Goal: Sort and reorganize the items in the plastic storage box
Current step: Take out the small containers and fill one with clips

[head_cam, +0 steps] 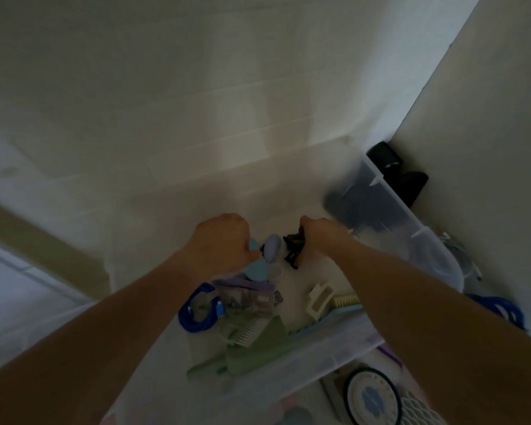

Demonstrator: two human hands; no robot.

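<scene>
Both my arms reach into a clear plastic storage box [390,191] on a white surface. My left hand [224,243] is curled around light blue and lavender rounded items [259,266]. My right hand [321,237] grips a black claw-like clip [293,246]. Nearer to me in the box lie a coiled blue cable [195,314], a clear pouch of small bits [246,302], a white comb [250,331], a green flat piece [255,348], a white rectangular clip [319,297] and a yellow-and-blue brush [344,303]. The picture is dim and blurred.
A dark object [356,204] sits in the box's far right corner. Black items [402,176] stand outside it against the wall. A round dial-like object [371,397] and another blue cable [503,308] lie outside the box at lower right.
</scene>
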